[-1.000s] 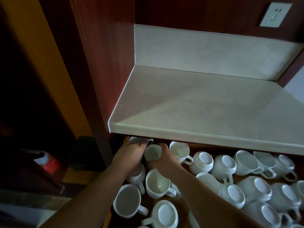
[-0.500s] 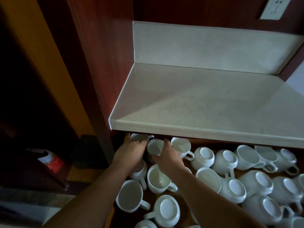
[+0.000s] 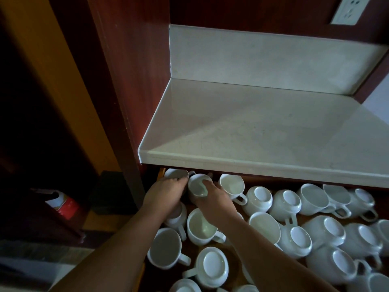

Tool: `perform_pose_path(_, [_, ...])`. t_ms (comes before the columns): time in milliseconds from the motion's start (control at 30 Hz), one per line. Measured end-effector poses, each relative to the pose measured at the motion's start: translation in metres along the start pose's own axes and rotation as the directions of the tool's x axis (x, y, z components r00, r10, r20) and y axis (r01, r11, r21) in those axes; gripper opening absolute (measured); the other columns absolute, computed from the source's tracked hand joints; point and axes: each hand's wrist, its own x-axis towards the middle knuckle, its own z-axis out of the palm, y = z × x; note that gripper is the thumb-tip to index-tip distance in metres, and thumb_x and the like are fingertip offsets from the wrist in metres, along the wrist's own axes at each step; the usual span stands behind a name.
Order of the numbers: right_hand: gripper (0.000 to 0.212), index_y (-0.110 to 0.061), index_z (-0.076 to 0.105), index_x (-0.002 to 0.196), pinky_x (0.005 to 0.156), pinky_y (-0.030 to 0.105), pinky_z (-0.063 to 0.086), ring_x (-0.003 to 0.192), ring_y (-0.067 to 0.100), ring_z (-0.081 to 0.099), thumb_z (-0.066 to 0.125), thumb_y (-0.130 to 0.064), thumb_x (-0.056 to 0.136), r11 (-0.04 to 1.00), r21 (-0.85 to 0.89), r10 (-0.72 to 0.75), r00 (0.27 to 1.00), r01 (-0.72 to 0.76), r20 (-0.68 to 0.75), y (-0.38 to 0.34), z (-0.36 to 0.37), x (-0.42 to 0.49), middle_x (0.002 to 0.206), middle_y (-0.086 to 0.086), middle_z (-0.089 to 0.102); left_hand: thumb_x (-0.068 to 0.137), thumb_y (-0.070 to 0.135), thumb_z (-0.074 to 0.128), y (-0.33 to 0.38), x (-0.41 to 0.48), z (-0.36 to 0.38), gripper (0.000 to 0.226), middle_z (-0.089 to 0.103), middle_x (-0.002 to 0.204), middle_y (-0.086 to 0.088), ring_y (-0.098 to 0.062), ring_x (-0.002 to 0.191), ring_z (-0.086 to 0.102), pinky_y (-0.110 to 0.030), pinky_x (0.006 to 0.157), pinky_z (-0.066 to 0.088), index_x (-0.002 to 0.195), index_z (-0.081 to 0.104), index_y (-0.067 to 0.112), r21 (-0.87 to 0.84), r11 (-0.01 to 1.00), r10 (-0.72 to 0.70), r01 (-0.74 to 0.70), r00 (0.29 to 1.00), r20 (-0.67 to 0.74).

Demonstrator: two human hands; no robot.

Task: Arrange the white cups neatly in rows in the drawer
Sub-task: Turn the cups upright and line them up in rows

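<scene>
Where the pale stone-like counter (image 3: 263, 133) overhangs the open drawer (image 3: 161, 174), both bare hands meet at its far left corner. The right hand (image 3: 212, 199) curls around an upright white cup (image 3: 196, 187), fingertips hooked over its far rim and thumb along the near wall — a closed grip. The left hand (image 3: 164, 194) lies palm down just left of it, fingers bent against the near rim of the corner cup (image 3: 175, 173); whether it truly clamps that cup cannot be told. Glossy round white cups (image 3: 294, 228) with loop handles crowd the wooden drawer floor to the right and nearer — some upright and hollow, others overturned and showing ringed bases, handles pointing every way. A dark reddish wood panel (image 3: 130, 81) rises on the left, and a white wall socket (image 3: 347, 10) sits far right.
</scene>
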Motion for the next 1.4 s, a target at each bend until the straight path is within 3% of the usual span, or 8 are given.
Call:
perform_pose_path(133, [0.057, -0.029, 0.046, 0.149, 0.089, 0.028, 0.046, 0.120, 0.019, 0.059, 0.061, -0.030, 0.094, 0.998, -0.060, -0.033, 0.999, 0.031, -0.025, 0.005, -0.023, -0.015, 0.145, -0.002, 0.050, 0.091, 0.022, 0.062, 0.005, -0.005, -0.003, 0.079, 0.065, 0.128, 0.000, -0.029, 0.114, 0.063, -0.041, 0.083, 0.054, 0.155, 0.024, 0.047, -0.108, 0.994, -0.009, 0.010, 1.000, 0.011])
perform_pose_path(267, [0.048, -0.030, 0.055, 0.140, 0.088, 0.029, 0.048, 0.114, 0.018, 0.062, 0.063, -0.034, 0.093, 0.995, -0.102, 0.004, 0.993, -0.016, -0.115, 0.026, -0.052, -0.021, 0.146, -0.004, 0.048, 0.091, 0.028, 0.057, 0.007, -0.004, -0.007, 0.044, 0.062, 0.134, 0.010, -0.025, 0.116, 0.062, -0.042, 0.101, 0.046, 0.133, 0.061, 0.037, -0.179, 0.983, 0.015, -0.033, 0.995, -0.101])
perform_pose_path(400, [0.055, -0.025, 0.049, 0.146, 0.091, 0.029, 0.048, 0.118, 0.021, 0.060, 0.063, -0.037, 0.095, 0.981, -0.177, 0.050, 0.988, -0.076, -0.147, 0.048, -0.067, -0.017, 0.151, 0.001, 0.040, 0.093, 0.038, 0.057, 0.031, -0.008, -0.012, 0.025, 0.059, 0.130, 0.011, -0.016, 0.121, 0.056, -0.046, 0.111, 0.036, 0.113, 0.069, 0.030, -0.207, 0.977, 0.025, -0.045, 0.995, -0.101])
perform_pose_path(667, [0.041, -0.030, 0.056, 0.136, 0.088, 0.037, 0.052, 0.117, 0.027, 0.059, 0.046, -0.015, 0.099, 0.924, -0.376, -0.068, 0.998, 0.066, 0.008, 0.057, -0.057, -0.006, 0.142, -0.006, 0.048, 0.098, 0.029, 0.055, 0.066, -0.008, -0.016, 0.016, 0.068, 0.101, 0.000, -0.022, 0.099, 0.060, -0.035, 0.080, 0.043, 0.100, 0.069, 0.022, -0.192, 0.981, 0.030, -0.041, 0.998, -0.060])
perform_pose_path(900, [0.027, -0.019, 0.061, 0.117, 0.091, 0.034, 0.051, 0.121, 0.018, 0.050, 0.059, -0.029, 0.092, 0.899, -0.415, -0.125, 0.990, 0.139, 0.061, 0.063, -0.069, -0.007, 0.128, -0.004, 0.054, 0.095, 0.023, 0.056, 0.065, -0.007, -0.018, 0.015, 0.069, 0.096, 0.002, -0.019, 0.094, 0.061, -0.031, 0.073, 0.042, 0.098, 0.070, 0.026, -0.176, 0.984, -0.022, 0.016, 0.999, -0.029])
perform_pose_path(1033, [0.043, -0.020, 0.056, 0.129, 0.085, 0.028, 0.051, 0.113, 0.019, 0.058, 0.067, -0.030, 0.088, 0.964, -0.241, -0.131, 0.990, 0.117, -0.045, 0.067, -0.062, -0.015, 0.141, -0.005, 0.040, 0.096, 0.023, 0.055, 0.066, -0.008, -0.015, 0.016, 0.068, 0.096, 0.003, -0.019, 0.094, 0.061, -0.030, 0.072, 0.040, 0.099, 0.070, 0.026, -0.165, 0.986, -0.012, 0.004, 0.999, -0.045])
perform_pose_path(1200, [0.087, -0.013, 0.031, 0.149, 0.099, 0.041, 0.048, 0.121, 0.034, 0.054, 0.073, -0.049, 0.082, 0.985, -0.087, 0.141, 0.984, -0.151, -0.113, 0.062, -0.045, -0.012, 0.139, 0.012, 0.041, 0.095, 0.024, 0.060, 0.061, -0.007, -0.012, 0.010, 0.067, 0.102, 0.001, -0.021, 0.101, 0.059, -0.031, 0.080, 0.043, 0.097, 0.069, 0.022, -0.209, 0.978, 0.007, -0.019, 0.998, -0.057])
perform_pose_path(1400, [0.082, -0.020, 0.038, 0.150, 0.092, 0.039, 0.052, 0.114, 0.027, 0.058, 0.073, -0.052, 0.083, 0.978, -0.152, 0.138, 0.989, -0.143, -0.046, 0.059, -0.050, -0.004, 0.134, 0.009, 0.052, 0.079, 0.024, 0.075, 0.040, -0.009, -0.017, 0.042, 0.064, 0.133, -0.002, -0.029, 0.122, 0.059, -0.043, 0.107, 0.035, 0.121, 0.071, 0.030, -0.119, 0.989, -0.090, 0.083, 0.994, -0.059])
